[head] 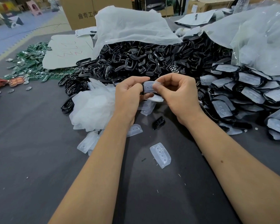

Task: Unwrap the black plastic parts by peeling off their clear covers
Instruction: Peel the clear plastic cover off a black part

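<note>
Head view, items by size. Dark grey surface [31, 159]: carries everything listed, your forearms reaching across it from the near edge. White plastic sheeting [132, 26]: draped over the far heap; a second bag rises at far right. Heap of bare black plastic parts [144, 60]: across the middle, behind your hands. Stack of covered parts [242, 94]: to your right, black pieces each with a clear cover on it. Pile of peeled clear covers [94, 107]: just left of your left wrist. Green circuit boards [29, 62]: scattered at far left, beside a sheet of card with red scribble. Loose clear cover [160, 155]: lying alone on the surface between your forearms. Single bare black part [158, 122]: near your right wrist. Left hand [128, 96]: fingers curled round a black part, mostly hidden in the grip, held above the surface in front of the heap. Right hand [176, 96]: thumb and fingertips pinching the clear cover [149, 87] on that part, between your two hands.
</note>
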